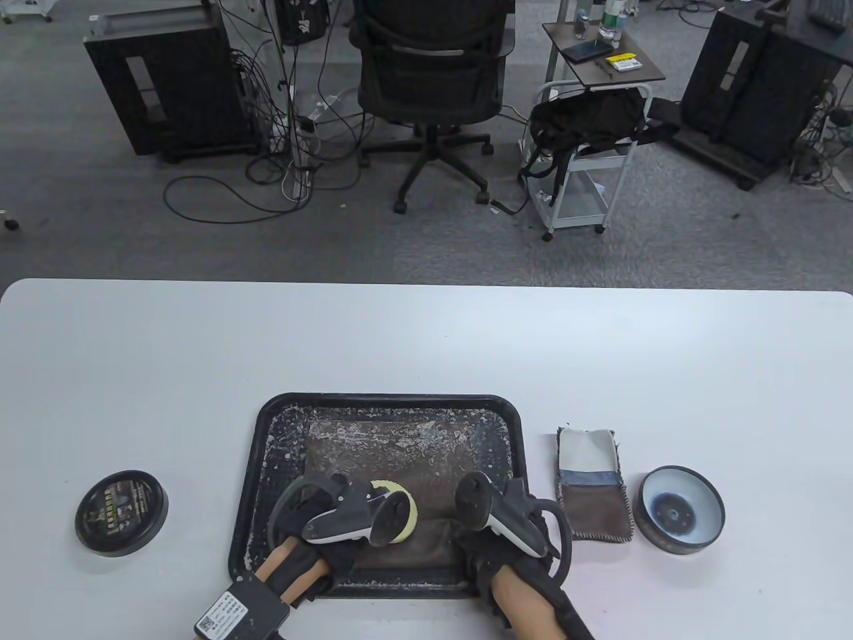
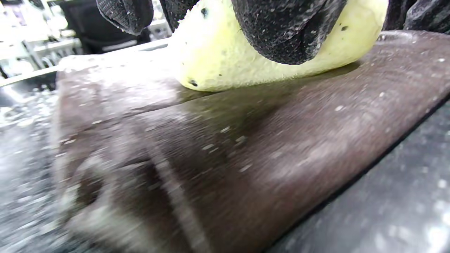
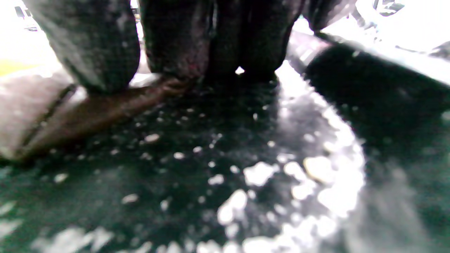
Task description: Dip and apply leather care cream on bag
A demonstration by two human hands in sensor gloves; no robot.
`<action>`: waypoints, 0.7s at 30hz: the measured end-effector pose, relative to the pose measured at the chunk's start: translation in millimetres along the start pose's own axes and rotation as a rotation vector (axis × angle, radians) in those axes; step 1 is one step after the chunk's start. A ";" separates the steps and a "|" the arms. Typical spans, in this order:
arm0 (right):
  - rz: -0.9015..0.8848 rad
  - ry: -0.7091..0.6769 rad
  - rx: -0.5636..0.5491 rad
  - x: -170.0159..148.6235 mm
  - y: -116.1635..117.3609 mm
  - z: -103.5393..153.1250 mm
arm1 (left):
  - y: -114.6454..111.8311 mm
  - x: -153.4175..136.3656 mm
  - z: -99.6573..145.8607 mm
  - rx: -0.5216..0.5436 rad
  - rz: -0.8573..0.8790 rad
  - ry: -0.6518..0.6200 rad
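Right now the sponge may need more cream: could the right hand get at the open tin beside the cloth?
Probably yes. The right hand presses the bag at the tray's right side, and only the folded cloth lies between it and the open tin.

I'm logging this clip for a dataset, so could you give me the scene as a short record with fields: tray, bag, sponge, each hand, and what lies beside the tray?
tray: black tray on the white table, speckled with white flecks
bag: brown leather bag lying flat in the tray
sponge: yellow sponge, resting on the bag
left hand: left hand grips the sponge
right hand: right hand, fingertips pressing on the bag's edge
left of tray: round black lid
right of tray: folded cloth, then open cream tin
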State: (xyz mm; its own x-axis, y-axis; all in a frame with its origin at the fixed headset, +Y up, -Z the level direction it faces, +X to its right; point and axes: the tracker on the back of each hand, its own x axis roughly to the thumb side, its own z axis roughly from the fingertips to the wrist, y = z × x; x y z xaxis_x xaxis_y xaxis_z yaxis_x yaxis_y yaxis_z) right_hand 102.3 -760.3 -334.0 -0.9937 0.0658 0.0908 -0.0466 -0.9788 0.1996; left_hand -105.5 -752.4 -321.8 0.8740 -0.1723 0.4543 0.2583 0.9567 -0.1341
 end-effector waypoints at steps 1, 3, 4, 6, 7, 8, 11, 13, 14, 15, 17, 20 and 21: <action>0.001 0.001 0.000 0.4 0.1 0.1 | -1.4 -3.2 4.1 0.000 -0.014 0.007; 0.002 0.002 -0.002 1.4 0.3 0.3 | -5.4 -11.5 14.3 0.008 -0.032 0.018; 0.003 0.001 -0.003 1.7 0.3 0.3 | -7.1 -15.4 18.3 0.009 -0.031 0.023; 0.003 0.002 -0.004 2.2 0.4 0.4 | -8.8 -22.3 23.4 -0.003 -0.019 0.044; 0.002 0.002 -0.004 2.3 0.5 0.4 | -8.5 -26.8 26.0 -0.024 -0.015 0.067; 0.002 0.003 -0.004 2.4 0.6 0.4 | -8.2 -29.0 27.2 -0.037 -0.018 0.084; 0.000 0.003 -0.004 2.3 0.7 0.3 | -7.5 -36.9 30.4 -0.080 -0.049 0.128; 0.000 0.001 -0.002 2.3 0.7 0.3 | -7.5 -41.6 31.4 -0.108 -0.046 0.146; 0.000 -0.001 -0.003 2.4 0.9 0.4 | -8.0 -44.0 31.7 -0.117 -0.043 0.150; 0.000 -0.002 -0.003 2.4 1.0 0.6 | -8.4 -46.2 31.9 -0.126 -0.037 0.151; 0.000 -0.004 -0.001 2.4 1.5 0.9 | -8.5 -49.3 32.5 -0.138 -0.016 0.155; 0.010 -0.028 -0.020 4.1 2.3 2.5 | -7.9 -52.2 33.8 -0.147 0.002 0.152; 0.016 -0.037 -0.024 4.3 2.0 2.7 | -7.3 -53.0 34.4 -0.148 0.004 0.147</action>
State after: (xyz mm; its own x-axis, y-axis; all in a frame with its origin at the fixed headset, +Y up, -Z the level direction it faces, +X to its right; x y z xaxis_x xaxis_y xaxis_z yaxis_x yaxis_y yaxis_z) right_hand 98.2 -761.4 -330.5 -0.9898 0.0568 0.1304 -0.0334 -0.9840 0.1749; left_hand -167.9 -742.3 -314.7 0.9230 -0.2109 0.3219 0.3026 0.9145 -0.2686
